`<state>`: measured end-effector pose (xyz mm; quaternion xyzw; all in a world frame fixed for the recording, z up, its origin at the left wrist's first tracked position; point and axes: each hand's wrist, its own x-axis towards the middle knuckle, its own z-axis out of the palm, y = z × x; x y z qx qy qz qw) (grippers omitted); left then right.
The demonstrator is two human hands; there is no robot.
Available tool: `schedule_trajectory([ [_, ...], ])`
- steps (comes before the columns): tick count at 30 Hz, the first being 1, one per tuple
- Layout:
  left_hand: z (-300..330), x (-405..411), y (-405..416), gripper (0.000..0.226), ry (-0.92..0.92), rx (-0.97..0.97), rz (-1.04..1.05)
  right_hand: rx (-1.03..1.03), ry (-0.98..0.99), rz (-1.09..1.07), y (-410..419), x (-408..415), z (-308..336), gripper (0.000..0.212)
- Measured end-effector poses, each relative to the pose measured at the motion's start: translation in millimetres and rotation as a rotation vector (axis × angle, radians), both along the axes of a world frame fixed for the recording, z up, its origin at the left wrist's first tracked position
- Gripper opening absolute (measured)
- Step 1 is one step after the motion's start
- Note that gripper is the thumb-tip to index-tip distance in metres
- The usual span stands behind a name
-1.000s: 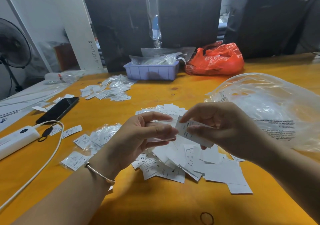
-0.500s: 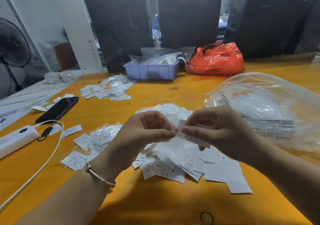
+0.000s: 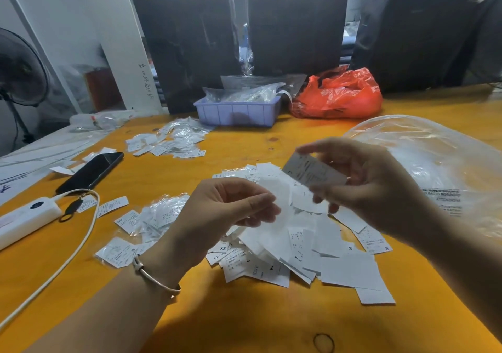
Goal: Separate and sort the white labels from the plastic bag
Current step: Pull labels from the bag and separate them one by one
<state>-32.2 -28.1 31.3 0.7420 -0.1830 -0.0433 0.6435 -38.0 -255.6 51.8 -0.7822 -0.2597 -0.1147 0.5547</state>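
Observation:
A heap of loose white labels (image 3: 336, 265) lies on the orange table (image 3: 244, 320) in front of me. Above it, my right hand (image 3: 372, 189) pinches one printed white label (image 3: 312, 174) between thumb and fingers. My left hand (image 3: 222, 211) is a little lower and to the left, its thumb and fingers curled on a blurred, pale, see-through piece (image 3: 274, 192); whether this is a sleeve or a label I cannot tell. The two hands are apart. A large clear plastic bag (image 3: 440, 157) lies at the right, behind my right hand.
Labels in small clear sleeves (image 3: 160, 214) lie left of the heap, with another batch (image 3: 173, 140) farther back. A black phone (image 3: 92, 172), a white charger block (image 3: 27, 218) and its cable (image 3: 68, 257) are at the left. A purple tray (image 3: 236, 112) and red bag (image 3: 339, 97) stand behind.
The hands were together on one label; now they have parted. My right hand has lifted the label up and right, and the left keeps the pale piece.

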Motion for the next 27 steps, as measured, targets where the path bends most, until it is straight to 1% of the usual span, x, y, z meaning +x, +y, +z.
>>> schedule_trajectory([
  [2,-1,0,0,0.023,-0.015,-0.016,0.033,0.078,-0.043,-0.065,-2,1,2,0.05],
  [4,0,0,-1,0.023,-0.034,-0.029,0.049,0.146,-0.084,-0.101,-2,0,4,0.049],
  [7,0,-1,-2,0.026,-0.071,-0.029,0.061,0.216,-0.148,-0.096,-1,-7,9,0.034],
  [10,0,-1,-3,0.031,-0.093,-0.033,0.071,0.187,-0.207,-0.081,2,-15,14,0.017],
  [14,-1,-2,-4,0.031,-0.102,-0.044,0.063,0.122,-0.235,-0.08,7,-20,15,0.008],
  [15,-1,-2,-4,0.029,-0.103,-0.045,0.061,0.11,-0.234,-0.072,7,-20,15,0.009],
  [21,-1,-2,-4,0.023,-0.111,-0.043,0.063,0.035,-0.244,-0.089,5,-20,15,0.029],
  [27,0,-2,-4,0.022,-0.11,-0.035,0.067,-0.026,-0.292,-0.107,7,-20,14,0.032],
])
